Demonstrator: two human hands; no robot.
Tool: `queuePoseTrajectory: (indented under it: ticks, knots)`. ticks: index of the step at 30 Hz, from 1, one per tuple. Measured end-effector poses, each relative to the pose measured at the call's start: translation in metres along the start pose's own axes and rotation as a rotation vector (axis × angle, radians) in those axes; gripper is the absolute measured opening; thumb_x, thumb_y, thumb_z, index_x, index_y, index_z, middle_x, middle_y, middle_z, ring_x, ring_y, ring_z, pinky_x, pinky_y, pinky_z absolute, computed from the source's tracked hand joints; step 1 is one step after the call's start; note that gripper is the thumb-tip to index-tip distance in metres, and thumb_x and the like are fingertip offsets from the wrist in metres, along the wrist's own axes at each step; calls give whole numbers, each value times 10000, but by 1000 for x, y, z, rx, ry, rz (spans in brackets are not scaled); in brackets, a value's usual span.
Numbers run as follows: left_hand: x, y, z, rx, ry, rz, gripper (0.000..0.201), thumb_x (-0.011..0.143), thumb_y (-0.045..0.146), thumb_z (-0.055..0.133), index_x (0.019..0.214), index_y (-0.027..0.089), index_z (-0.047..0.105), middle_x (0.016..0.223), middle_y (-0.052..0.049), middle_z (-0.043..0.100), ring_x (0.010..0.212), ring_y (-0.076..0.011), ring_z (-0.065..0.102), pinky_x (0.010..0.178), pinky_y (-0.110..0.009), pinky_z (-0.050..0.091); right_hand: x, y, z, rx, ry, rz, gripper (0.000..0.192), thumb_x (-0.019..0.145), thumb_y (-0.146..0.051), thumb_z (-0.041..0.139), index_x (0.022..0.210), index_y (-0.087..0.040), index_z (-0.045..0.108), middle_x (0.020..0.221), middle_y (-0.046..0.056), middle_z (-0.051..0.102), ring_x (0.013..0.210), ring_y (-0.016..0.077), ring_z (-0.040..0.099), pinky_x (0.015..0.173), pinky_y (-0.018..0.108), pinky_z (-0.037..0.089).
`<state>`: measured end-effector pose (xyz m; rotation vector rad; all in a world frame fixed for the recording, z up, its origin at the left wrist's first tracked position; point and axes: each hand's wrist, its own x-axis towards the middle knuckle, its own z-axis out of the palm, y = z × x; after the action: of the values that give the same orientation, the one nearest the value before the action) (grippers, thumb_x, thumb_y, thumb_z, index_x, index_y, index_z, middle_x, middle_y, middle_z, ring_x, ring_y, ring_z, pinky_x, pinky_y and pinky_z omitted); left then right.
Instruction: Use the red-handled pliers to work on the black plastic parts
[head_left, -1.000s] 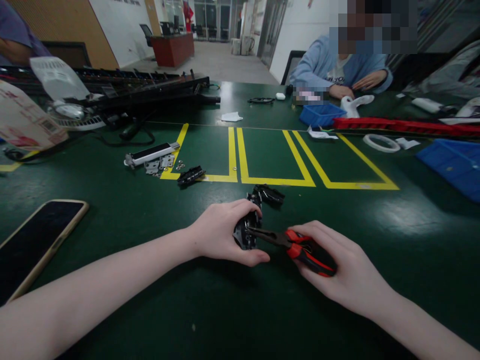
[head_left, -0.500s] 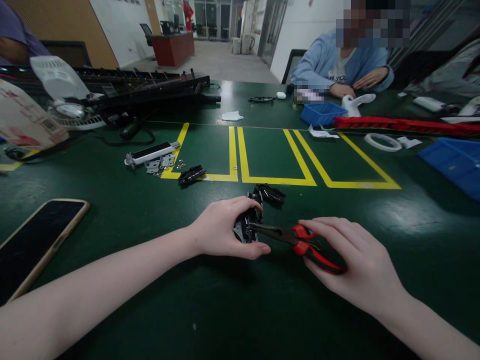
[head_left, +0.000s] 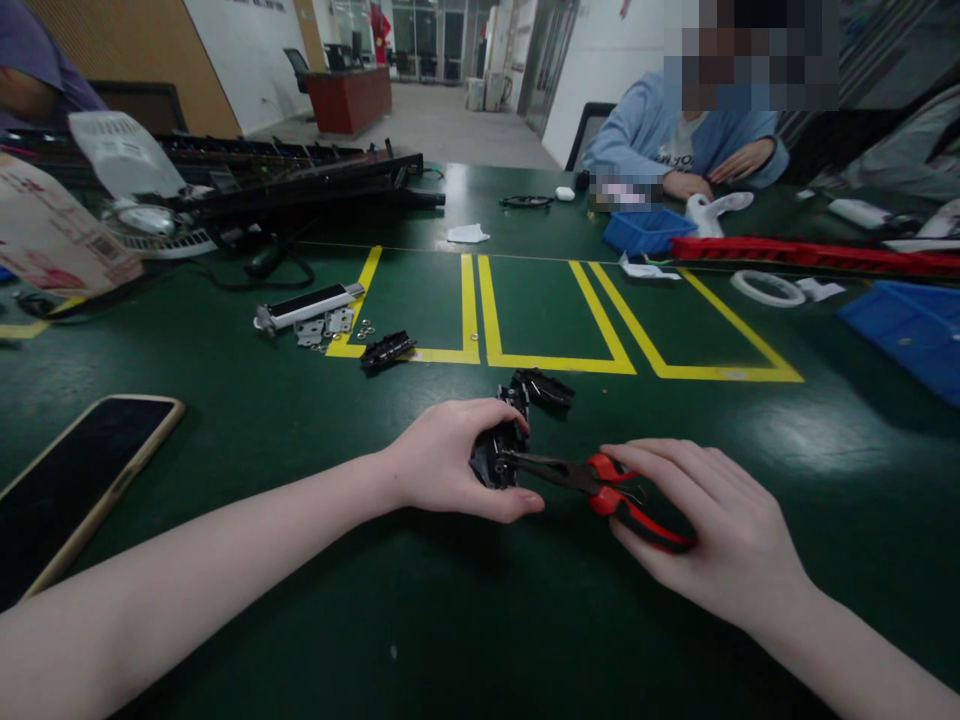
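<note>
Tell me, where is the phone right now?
In the head view the phone lies flat on the green table at the far left, screen up, just beyond the person's left forearm and well away from the left hand.

Green table with yellow lines — behind it, grey floor, red-brown counter, white walls.

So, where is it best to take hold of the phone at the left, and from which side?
Probably by its two long edges, coming from above. The phone lies flat, screen up, on the green table, so only its thin gold rim offers a grip. It is nearest the left hand.
</note>
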<state>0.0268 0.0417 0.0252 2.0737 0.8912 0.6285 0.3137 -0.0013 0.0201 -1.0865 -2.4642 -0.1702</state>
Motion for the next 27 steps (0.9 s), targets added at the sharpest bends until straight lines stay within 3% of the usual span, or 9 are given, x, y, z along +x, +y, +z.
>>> queuePoseTrajectory:
  ticks: [27]
  knots:
    - [2,-1,1,24,-51,-9,497,739,565,702,1063,191,657,1049,-60,707,905,-227,650,826,-362,495,6,-4,3,106,-41,89,455,816,-267,631,1258,-300,531,1098,55,705,1010,319,674,830,509,501]
